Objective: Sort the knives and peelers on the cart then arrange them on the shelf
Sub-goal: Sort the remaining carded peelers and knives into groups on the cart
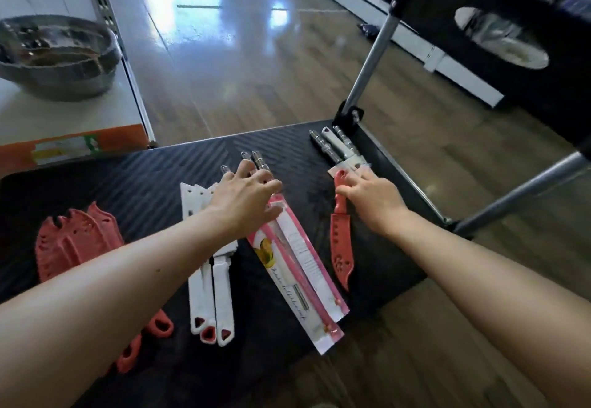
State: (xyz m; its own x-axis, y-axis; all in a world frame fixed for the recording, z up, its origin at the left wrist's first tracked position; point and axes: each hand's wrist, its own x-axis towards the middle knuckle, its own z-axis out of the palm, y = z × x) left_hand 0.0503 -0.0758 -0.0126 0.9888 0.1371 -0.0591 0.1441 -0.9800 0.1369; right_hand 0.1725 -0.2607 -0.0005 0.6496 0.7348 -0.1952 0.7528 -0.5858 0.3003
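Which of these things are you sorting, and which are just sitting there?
For the job: red knife, white knives, red sheaths, packaged peelers, steel-handled tools, cart, shelf.

Just lying about: metal bowl, orange box.

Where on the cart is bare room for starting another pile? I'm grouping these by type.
Bare mat lies at the far left of the cart, beyond the red sheaths, and between the pink packets and the red knife. The middle is crowded with white knives and the left hand.
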